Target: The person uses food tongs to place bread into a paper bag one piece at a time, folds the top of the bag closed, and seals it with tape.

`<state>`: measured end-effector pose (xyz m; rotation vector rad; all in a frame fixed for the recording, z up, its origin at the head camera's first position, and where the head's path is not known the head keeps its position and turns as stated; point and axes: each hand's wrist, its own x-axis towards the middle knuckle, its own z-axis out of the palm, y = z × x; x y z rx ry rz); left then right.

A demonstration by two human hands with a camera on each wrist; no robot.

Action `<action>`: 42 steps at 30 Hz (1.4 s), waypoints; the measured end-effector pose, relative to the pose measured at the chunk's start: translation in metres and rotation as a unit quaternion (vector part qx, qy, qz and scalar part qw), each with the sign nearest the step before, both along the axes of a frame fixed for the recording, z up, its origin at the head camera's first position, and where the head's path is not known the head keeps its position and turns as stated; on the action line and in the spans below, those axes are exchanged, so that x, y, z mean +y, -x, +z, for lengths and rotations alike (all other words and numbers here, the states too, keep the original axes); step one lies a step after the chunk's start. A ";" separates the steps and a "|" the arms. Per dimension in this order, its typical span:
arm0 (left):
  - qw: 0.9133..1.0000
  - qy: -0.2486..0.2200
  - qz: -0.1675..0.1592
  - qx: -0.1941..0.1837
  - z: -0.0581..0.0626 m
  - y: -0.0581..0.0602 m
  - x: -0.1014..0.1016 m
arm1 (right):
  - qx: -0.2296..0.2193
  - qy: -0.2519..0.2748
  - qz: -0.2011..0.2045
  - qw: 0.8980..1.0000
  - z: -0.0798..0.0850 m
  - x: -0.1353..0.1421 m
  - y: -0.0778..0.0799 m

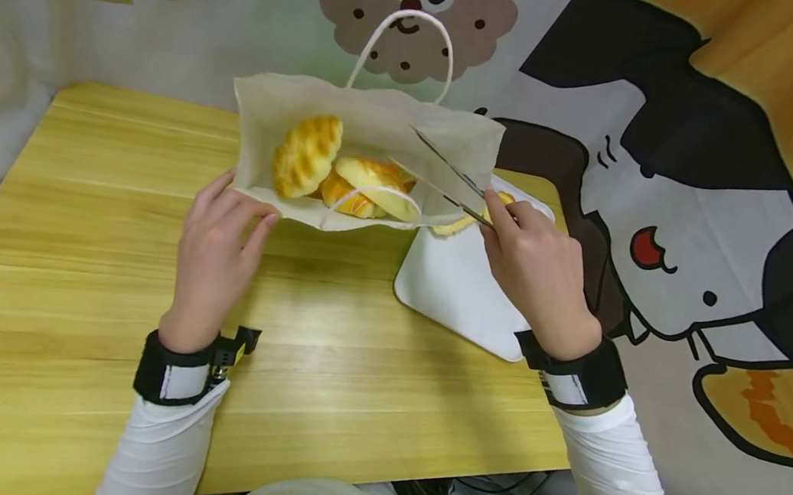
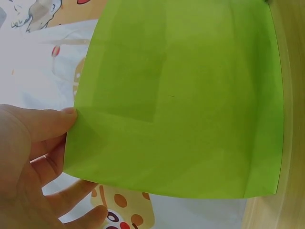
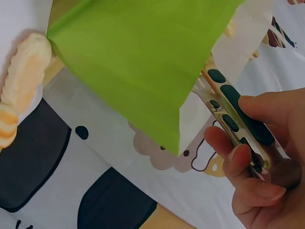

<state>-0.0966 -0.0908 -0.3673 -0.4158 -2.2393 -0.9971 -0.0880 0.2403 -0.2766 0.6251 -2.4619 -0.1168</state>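
A paper bag (image 1: 378, 108), white inside and green outside, stands with its mouth toward the head view. Inside lie a ridged shell-shaped bread (image 1: 308, 157) and other golden bread pieces (image 1: 381, 176) that overlap one another. My left hand (image 1: 215, 254) pinches the bag's left edge between thumb and fingers; the left wrist view shows the bag's green wall (image 2: 181, 95). In my right hand (image 1: 540, 261) are metal tongs (image 1: 466, 181), reaching over the bag's right side. Their arms stand apart inside the bag. Dark pads show on the tongs' handles (image 3: 245, 114) in the right wrist view.
A white tray (image 1: 456, 290) lies on the wooden table (image 1: 303, 394) right of the bag, with bread (image 1: 452, 227) on its far part. A white cord handle (image 1: 413, 15) rises behind the bag. A cartoon-printed cloth (image 1: 687, 245) hangs behind and at the right.
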 end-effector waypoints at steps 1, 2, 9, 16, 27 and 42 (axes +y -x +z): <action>1.000 -0.001 0.000 0.001 0.000 0.000 0.000 | -0.001 0.003 -0.001 1.000 -0.001 0.001 -0.001; 1.000 -0.002 0.000 0.003 0.000 0.000 0.000 | 0.000 0.006 -0.002 1.000 -0.002 0.001 -0.002; 1.000 -0.008 0.000 0.006 -0.001 -0.001 0.002 | -0.003 0.007 -0.010 1.000 -0.008 0.007 -0.005; 1.000 -0.012 0.001 0.009 -0.003 -0.001 0.002 | 0.004 0.009 -0.006 1.000 -0.010 0.008 -0.007; 1.000 -0.013 0.007 0.007 -0.004 0.000 0.002 | 0.016 0.057 -0.010 0.998 -0.015 0.012 -0.028; 1.000 -0.015 0.013 0.009 -0.002 0.004 0.007 | 0.039 0.227 -0.017 0.973 -0.057 0.030 -0.054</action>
